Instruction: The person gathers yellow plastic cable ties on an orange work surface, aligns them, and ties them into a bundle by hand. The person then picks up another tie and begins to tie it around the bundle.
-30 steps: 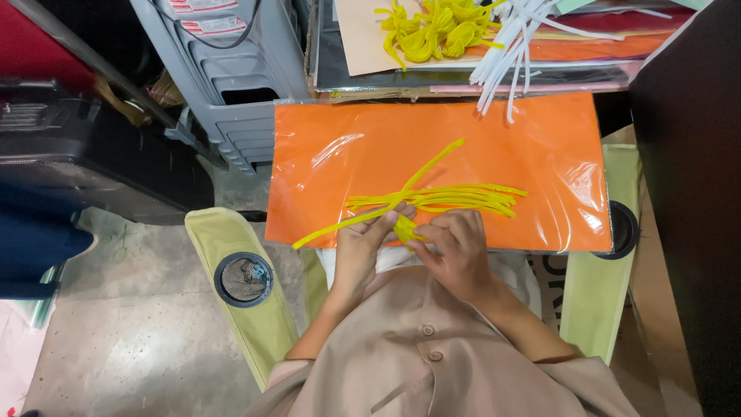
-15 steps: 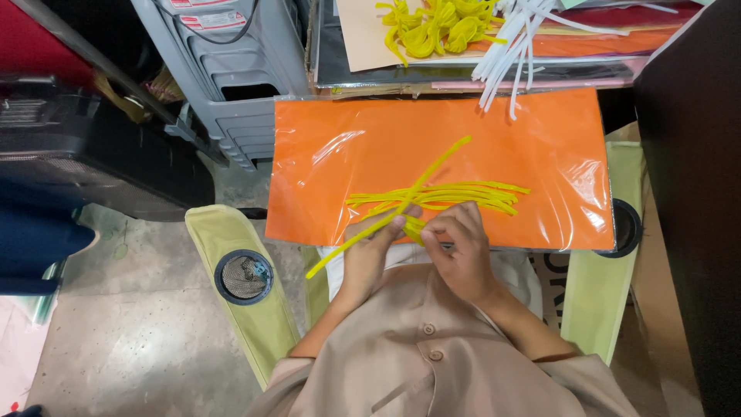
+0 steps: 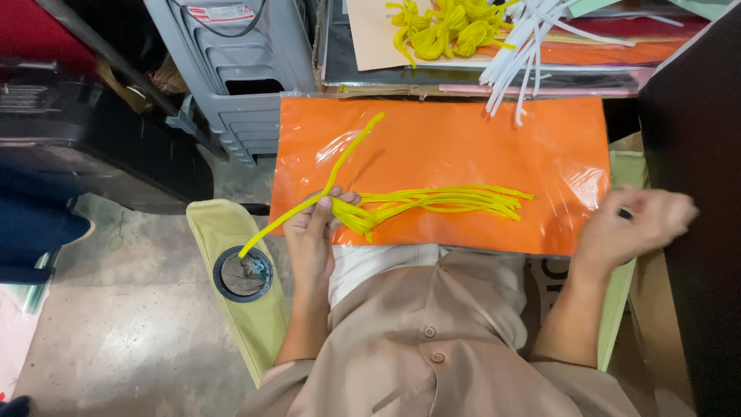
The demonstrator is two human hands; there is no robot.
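1. Cluttered workroom, concrete floor (image 3: 116, 340) at left; I sit in a pale green folding chair with a mesh cup holder (image 3: 242, 273) in its left armrest.
2. Upper left: dark case (image 3: 93, 147) and grey plastic stools (image 3: 231, 69) stacked beside the board's top left corner.
3. An orange board (image 3: 463, 147) in clear wrap lies across my lap and carries the work.
4. My left hand (image 3: 312, 232) sits at the board's lower left edge, thumb and fingers pinched on one long yellow pipe cleaner (image 3: 328, 189); it runs diagonally from past the lower left edge, over the cup holder, up toward the board's top left.
5. Bundle of yellow pipe cleaners (image 3: 440, 201) lies flat along the board's lower middle, its left end gathered at my left fingers, its right end fanned out.
6. Beyond the board's top edge: a pile of twisted yellow pieces (image 3: 448, 31) on tan paper, then white sticks (image 3: 525, 54) overhanging the top edge.
7. My right hand (image 3: 637, 224) is off the board's right edge, blurred; fingers look curled, but I cannot tell whether they hold anything.
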